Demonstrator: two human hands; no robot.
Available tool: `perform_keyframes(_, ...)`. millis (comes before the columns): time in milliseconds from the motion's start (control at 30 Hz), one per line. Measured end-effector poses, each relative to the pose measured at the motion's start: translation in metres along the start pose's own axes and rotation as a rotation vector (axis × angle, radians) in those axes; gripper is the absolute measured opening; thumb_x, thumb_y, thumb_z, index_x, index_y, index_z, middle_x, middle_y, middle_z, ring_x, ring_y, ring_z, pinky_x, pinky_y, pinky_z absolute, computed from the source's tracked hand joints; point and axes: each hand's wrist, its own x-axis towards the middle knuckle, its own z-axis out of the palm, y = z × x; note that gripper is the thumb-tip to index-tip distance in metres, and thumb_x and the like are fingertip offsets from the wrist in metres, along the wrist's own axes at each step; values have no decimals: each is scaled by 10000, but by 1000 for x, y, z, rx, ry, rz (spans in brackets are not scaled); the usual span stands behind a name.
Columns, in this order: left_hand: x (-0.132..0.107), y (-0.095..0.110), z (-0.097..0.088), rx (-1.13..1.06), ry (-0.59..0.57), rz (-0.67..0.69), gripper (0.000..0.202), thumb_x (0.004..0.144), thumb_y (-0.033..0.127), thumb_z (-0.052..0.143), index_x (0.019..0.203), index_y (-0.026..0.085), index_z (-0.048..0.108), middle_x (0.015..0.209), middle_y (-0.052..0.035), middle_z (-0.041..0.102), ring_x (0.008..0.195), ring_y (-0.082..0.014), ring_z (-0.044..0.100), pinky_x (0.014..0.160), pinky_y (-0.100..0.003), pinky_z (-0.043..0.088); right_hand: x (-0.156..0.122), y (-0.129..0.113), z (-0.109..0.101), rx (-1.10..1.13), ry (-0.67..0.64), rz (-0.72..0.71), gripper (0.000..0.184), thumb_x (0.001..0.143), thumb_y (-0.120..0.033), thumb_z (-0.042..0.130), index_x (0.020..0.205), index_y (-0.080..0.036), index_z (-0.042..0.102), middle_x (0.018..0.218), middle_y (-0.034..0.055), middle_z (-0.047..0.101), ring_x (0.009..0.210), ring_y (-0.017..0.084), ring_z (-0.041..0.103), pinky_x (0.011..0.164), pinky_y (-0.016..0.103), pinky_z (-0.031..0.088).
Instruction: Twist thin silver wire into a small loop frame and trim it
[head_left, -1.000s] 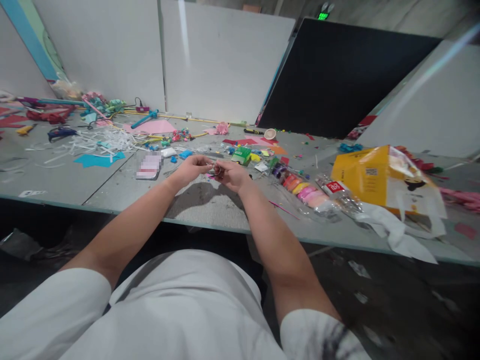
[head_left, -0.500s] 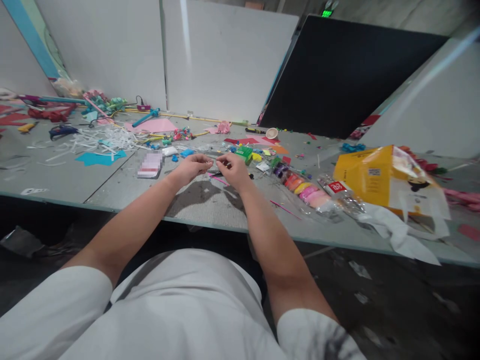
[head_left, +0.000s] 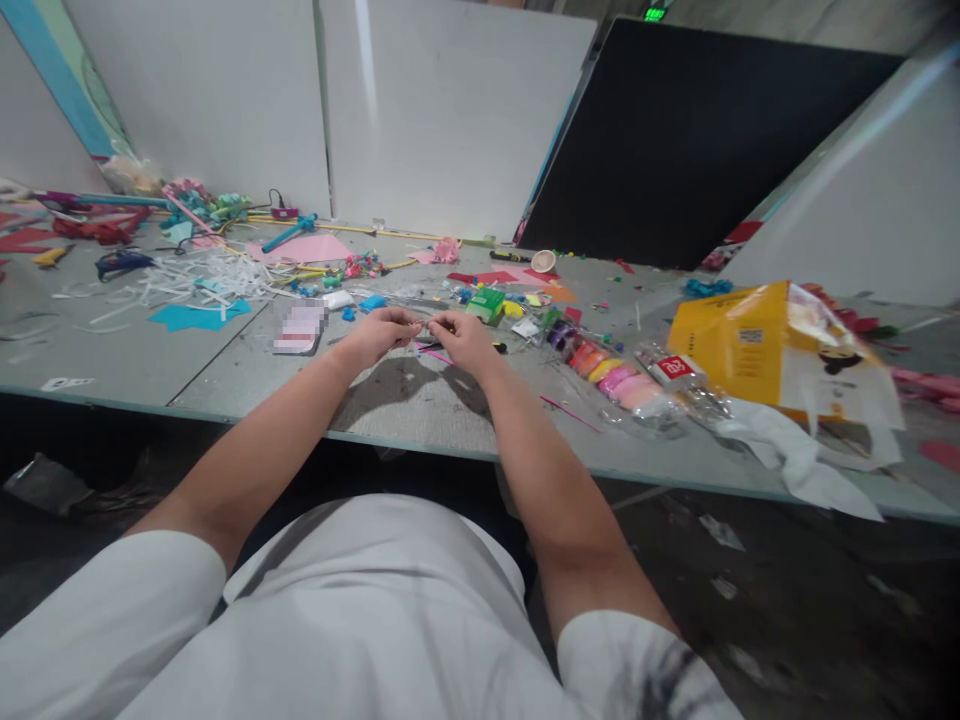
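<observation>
My left hand (head_left: 380, 335) and my right hand (head_left: 461, 338) meet fingertip to fingertip above the table. Both are closed in a pinch; whatever lies between the fingers is too small to make out. Beneath them are a thin pink stick (head_left: 437, 354) and a dark tool, partly covered by my right hand. Left of my left hand lies a blurred white and pink card or phone (head_left: 297, 327). Just beyond the hands are a blue clay lump (head_left: 372, 302), a white lump (head_left: 338, 300) and a green packet (head_left: 485, 305).
To the right are a pack of coloured clay (head_left: 604, 372), a clear bottle with a red label (head_left: 679, 370) and a yellow bag (head_left: 727, 345). White paper strips (head_left: 217, 275) and blue paper (head_left: 199, 314) lie left. Upright boards (head_left: 457, 110) stand behind the table (head_left: 247, 385).
My fingertips have drawn slightly closer together, with my right hand shifting a little left. The camera view has tilted slightly; the things on the table stay put.
</observation>
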Motion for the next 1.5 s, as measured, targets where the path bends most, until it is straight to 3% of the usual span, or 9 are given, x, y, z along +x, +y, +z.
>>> perform_keyframes(167,-2,2,1,-15,0,-11,225,635,194,914,694,160,699,609,8,564,571,-103,473,582,-280,361,0,2,0,102,-63,52,373,853,-574,693,780,-208,684,643,-23,560,621,144,451,622,310,356)
perform_keyframes(300,-3,2,2,-30,4,-10,245,647,190,914,683,162,673,612,13,556,568,-98,481,589,-277,368,0,2,1,187,-94,91,453,827,-659,710,790,-208,682,667,-15,584,619,139,467,615,308,371)
perform_keyframes(700,-1,0,3,-73,6,1,189,699,115,836,669,150,652,593,13,573,550,-93,495,572,-249,363,1,6,6,424,-108,202,513,714,-692,820,776,-198,700,741,25,684,692,148,583,693,312,495)
perform_keyframes(1233,10,-18,-5,-56,-19,48,232,658,197,905,649,163,675,598,6,580,556,-95,484,547,-253,321,2,10,12,578,-14,285,426,618,-535,951,778,-194,753,717,12,722,679,141,632,696,307,544)
perform_keyframes(1500,8,-16,-2,-9,-11,106,222,665,271,893,671,155,704,595,6,596,558,-93,475,560,-259,331,4,12,13,641,54,337,365,621,-436,970,784,-193,751,753,20,755,669,131,647,671,289,531)
